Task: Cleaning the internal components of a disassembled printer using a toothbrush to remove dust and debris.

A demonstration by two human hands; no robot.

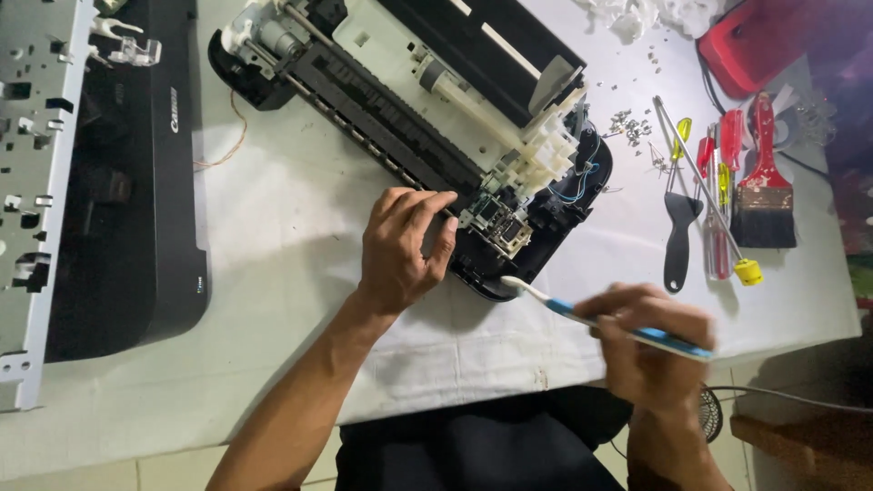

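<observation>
A dismantled printer [400, 118] lies diagonally on the white-covered table [282, 236], its black base, rollers and white plastic parts exposed. My left hand [400, 250] rests on the printer's near edge, fingers curled against the black frame beside a small circuit board [500, 223]. My right hand [650, 350] grips a blue-and-white toothbrush [600, 318]. The brush's white head touches the printer's near right corner. The right hand is blurred.
A black printer cover [136, 182] and a grey metal plate [32, 182] lie at the left. At the right are loose screws [627, 123], screwdrivers [718, 209], a black-handled tool [677, 236], a red-handled paintbrush [764, 191] and a red case [764, 41]. The table edge runs near me.
</observation>
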